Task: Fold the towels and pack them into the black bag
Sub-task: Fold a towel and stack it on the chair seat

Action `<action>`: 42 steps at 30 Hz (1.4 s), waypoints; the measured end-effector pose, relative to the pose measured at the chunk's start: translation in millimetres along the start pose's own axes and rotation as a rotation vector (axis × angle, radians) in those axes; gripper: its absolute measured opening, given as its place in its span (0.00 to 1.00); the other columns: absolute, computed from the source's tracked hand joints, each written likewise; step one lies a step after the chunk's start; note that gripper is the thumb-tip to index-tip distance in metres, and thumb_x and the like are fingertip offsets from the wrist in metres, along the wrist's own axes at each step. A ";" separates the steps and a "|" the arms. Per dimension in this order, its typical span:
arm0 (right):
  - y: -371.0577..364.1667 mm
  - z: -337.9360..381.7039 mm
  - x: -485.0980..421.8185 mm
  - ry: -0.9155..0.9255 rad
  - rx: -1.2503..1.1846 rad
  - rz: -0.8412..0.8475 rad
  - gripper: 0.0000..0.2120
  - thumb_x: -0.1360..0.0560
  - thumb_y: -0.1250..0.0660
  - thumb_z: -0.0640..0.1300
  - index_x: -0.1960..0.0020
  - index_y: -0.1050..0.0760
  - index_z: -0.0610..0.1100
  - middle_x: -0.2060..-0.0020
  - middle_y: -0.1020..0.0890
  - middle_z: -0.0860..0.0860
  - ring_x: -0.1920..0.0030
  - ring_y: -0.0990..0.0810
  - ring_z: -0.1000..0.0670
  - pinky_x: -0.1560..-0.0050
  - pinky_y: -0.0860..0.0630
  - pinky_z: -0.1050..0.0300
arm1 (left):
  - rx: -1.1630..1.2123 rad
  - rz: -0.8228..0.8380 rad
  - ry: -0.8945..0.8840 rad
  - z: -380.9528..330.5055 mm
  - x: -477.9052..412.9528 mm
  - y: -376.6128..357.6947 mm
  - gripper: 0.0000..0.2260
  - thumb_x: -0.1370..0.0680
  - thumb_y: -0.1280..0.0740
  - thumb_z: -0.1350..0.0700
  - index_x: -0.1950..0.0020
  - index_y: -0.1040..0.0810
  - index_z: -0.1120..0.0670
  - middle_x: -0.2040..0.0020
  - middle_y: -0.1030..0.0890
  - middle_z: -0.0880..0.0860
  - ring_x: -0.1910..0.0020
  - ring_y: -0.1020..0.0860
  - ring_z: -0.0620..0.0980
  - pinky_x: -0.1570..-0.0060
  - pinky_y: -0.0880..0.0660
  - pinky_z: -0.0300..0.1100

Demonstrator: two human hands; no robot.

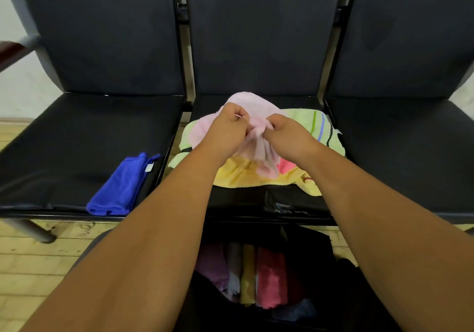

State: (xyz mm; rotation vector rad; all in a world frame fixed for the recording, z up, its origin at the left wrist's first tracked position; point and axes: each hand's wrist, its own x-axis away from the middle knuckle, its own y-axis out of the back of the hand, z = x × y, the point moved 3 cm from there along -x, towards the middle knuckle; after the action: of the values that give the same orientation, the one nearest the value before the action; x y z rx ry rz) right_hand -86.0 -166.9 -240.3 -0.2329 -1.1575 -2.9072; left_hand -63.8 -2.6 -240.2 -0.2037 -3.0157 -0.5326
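Note:
A pale pink towel (252, 105) is bunched above the middle seat. My left hand (228, 129) and my right hand (287, 134) both pinch its edge close together, lifting it off a pile. Under it lies a yellow-green striped towel (315, 126) with a bit of coral pink cloth (286, 165) showing. A folded blue towel (120, 188) lies on the left seat near its front edge. Below the seats, the open black bag (315, 259) holds several folded towels standing in a row, purple, grey, yellow and pink (272, 277).
Three black padded seats (77, 139) in a row stand in front of me, with metal frames between them. The floor (33, 262) is light wooden boards. A dark red armrest edge (7, 49) shows at far left.

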 end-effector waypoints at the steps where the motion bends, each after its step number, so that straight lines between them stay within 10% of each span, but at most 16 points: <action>1: 1.3 0.7 1.8 -0.029 -0.084 -0.013 0.08 0.16 0.40 0.46 0.43 0.22 0.49 0.52 0.18 0.51 0.52 0.21 0.50 0.56 0.25 0.55 | 0.025 0.023 0.002 -0.7 1.3 0.9 0.05 0.16 0.35 0.54 0.41 0.25 0.46 0.46 0.17 0.51 0.48 0.20 0.48 0.51 0.22 0.43; 7: 17.5 4.4 6.8 -0.172 -0.417 -0.085 0.12 0.17 0.36 0.56 0.44 0.19 0.51 0.48 0.14 0.47 0.46 0.16 0.43 0.40 0.18 0.42 | -0.101 0.272 -0.064 2.4 13.2 2.5 0.30 0.24 0.21 0.46 0.26 0.31 0.40 0.38 0.22 0.43 0.39 0.23 0.44 0.45 0.24 0.42; 12: 29.0 -0.5 8.0 -0.198 -0.424 -0.158 0.11 0.19 0.31 0.56 0.45 0.18 0.50 0.50 0.15 0.48 0.51 0.17 0.47 0.51 0.21 0.51 | -0.335 0.272 -0.140 1.6 14.3 8.4 0.11 0.20 0.27 0.41 0.42 0.19 0.44 0.49 0.16 0.44 0.48 0.20 0.45 0.51 0.25 0.39; 18: 31.5 -9.0 1.2 -0.170 -0.222 -0.197 0.11 0.18 0.35 0.45 0.37 0.20 0.49 0.49 0.16 0.49 0.46 0.17 0.45 0.56 0.24 0.55 | -0.260 0.203 0.019 6.9 15.1 11.6 0.18 0.18 0.33 0.36 0.55 0.13 0.48 0.60 0.14 0.44 0.53 0.19 0.43 0.54 0.28 0.38; 25: 12.0 -15.4 -0.3 -0.158 0.145 -0.043 0.30 0.20 0.38 0.37 0.20 0.31 0.55 0.29 0.25 0.44 0.54 0.18 0.46 0.66 0.28 0.57 | -0.177 0.196 0.134 1.6 9.0 14.2 0.10 0.22 0.29 0.40 0.47 0.14 0.41 0.45 0.17 0.44 0.43 0.21 0.46 0.50 0.26 0.45; 28: 3.0 -19.8 9.2 -0.213 0.394 0.154 0.30 0.19 0.33 0.39 0.18 0.34 0.47 0.27 0.24 0.42 0.37 0.20 0.41 0.46 0.21 0.52 | -0.413 0.377 0.151 8.9 15.0 9.4 0.07 0.21 0.32 0.51 0.48 0.14 0.47 0.45 0.18 0.47 0.42 0.22 0.49 0.44 0.24 0.47; 32: -22.3 -46.4 23.2 -0.303 0.699 0.408 0.24 0.19 0.28 0.42 0.26 0.26 0.38 0.34 0.20 0.42 0.40 0.19 0.41 0.42 0.23 0.51 | -0.770 0.424 0.086 23.5 19.7 2.8 0.17 0.18 0.39 0.64 0.47 0.12 0.50 0.42 0.17 0.46 0.37 0.22 0.52 0.36 0.24 0.46; 39: -25.2 -32.6 17.8 -0.208 0.770 0.358 0.08 0.16 0.37 0.38 0.41 0.22 0.38 0.46 0.19 0.43 0.50 0.19 0.43 0.52 0.27 0.53 | -0.844 0.409 0.023 27.8 14.0 -5.6 0.15 0.16 0.37 0.60 0.32 0.18 0.52 0.33 0.20 0.52 0.34 0.23 0.56 0.38 0.27 0.45; 42: -15.0 -20.5 5.0 -0.186 0.326 0.237 0.14 0.17 0.38 0.38 0.35 0.20 0.41 0.43 0.17 0.40 0.48 0.16 0.37 0.51 0.18 0.48 | -0.741 0.433 -0.051 24.6 13.8 -14.7 0.22 0.17 0.30 0.53 0.23 0.28 0.52 0.31 0.22 0.53 0.35 0.23 0.56 0.38 0.25 0.46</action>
State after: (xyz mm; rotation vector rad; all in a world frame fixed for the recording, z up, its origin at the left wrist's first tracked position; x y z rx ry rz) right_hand -94.5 -169.8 -264.5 -0.5975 -1.4908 -2.4904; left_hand -80.7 -6.1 -266.9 -0.8790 -2.5340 -1.5529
